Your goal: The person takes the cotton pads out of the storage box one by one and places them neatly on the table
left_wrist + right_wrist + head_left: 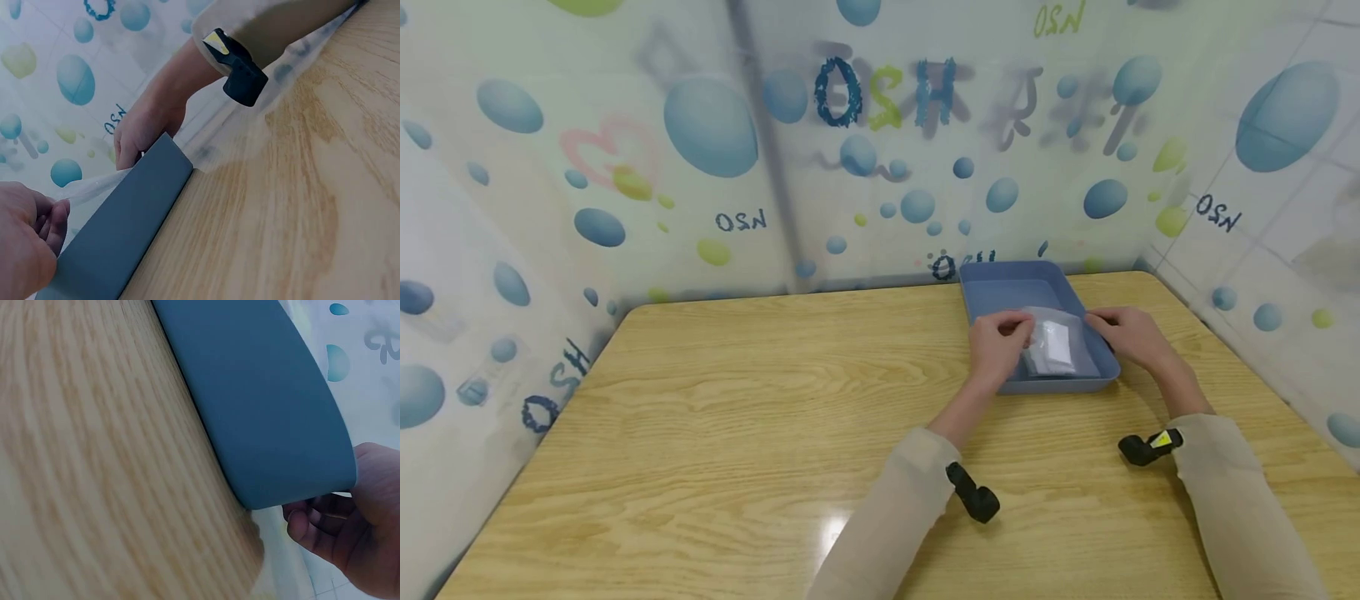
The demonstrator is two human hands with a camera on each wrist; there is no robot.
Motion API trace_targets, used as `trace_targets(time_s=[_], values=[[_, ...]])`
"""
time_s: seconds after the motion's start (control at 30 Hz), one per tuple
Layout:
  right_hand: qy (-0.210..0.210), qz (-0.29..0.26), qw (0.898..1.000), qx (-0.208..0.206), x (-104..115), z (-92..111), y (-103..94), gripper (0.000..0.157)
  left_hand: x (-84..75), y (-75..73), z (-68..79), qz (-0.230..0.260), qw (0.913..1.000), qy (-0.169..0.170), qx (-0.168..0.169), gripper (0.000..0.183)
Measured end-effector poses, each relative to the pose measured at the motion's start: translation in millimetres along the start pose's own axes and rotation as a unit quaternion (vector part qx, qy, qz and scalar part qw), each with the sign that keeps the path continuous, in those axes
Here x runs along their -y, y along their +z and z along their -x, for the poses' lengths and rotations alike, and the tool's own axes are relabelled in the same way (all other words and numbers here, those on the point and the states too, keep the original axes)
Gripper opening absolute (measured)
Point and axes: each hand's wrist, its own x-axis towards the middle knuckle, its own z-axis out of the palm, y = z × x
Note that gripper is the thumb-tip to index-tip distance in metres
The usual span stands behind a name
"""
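A shallow blue-grey tray (1011, 292) stands on the table near its back right. Inside it lies a clear plastic bag (1078, 354) with a white rectangular patch, tilted up at its far edge. My left hand (992, 350) pinches the bag's upper left edge between thumb and fingers, over the tray's left side. In the left wrist view, the bag (94, 186) stretches from these fingertips above the tray wall (134, 215). My right hand (1131, 335) grips the tray's right rim; the right wrist view shows its fingers (312, 534) curled against the outer wall, with the thumb hidden.
The wooden table (737, 400) extends to the left and front of the tray. A patterned cloth wall (865, 192) rises right behind the table. Small black cameras (977, 496) are strapped at both beige sleeves.
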Motion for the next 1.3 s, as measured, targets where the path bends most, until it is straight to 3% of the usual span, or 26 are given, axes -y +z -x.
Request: trace_targets(time_s=[0.13,0.8,1.3], values=[[0.000,-0.002,1.000,0.001,-0.9,-0.7,1.0,0.056,-0.7,-5.1,-0.2,0.028,0.9995,-0.010,0.007,0.008],[0.010,-0.006,1.000,0.003,-2.0,-0.8,1.9,0.059,-16.3,-40.5,-15.2,0.013,0.9994,-0.030,-0.005,0.011],[0.012,-0.007,1.000,0.001,-1.2,0.2,2.1,0.060,-23.8,-68.1,-28.5,0.050,0.9976,-0.040,-0.026,0.014]])
